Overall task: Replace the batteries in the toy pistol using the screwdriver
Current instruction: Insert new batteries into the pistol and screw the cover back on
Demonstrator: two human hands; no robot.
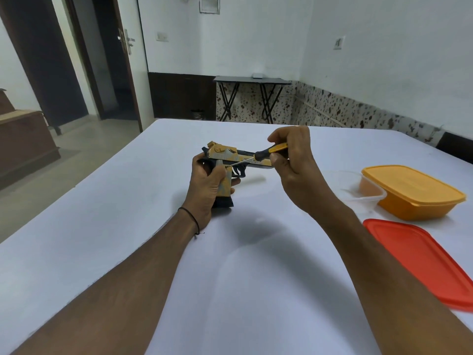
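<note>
Forearms frame the table [128, 201] | left hand [204, 185] wrapped shut round toy pistol [230, 160] grip, barrel pointing right | right hand [291, 160] pinches screwdriver [258, 156] handle, shaft slanting down-left to the grip just above left fingers | right hand nearer the screw | screw head and tip seating too small to tell; batteries not seen

Bright even light; soft shadows on table [102, 226]; wide-angle edge bending.

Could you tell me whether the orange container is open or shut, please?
Shut: the orange container has its matching lid seated flush on top, edges overhanging all round.
</note>
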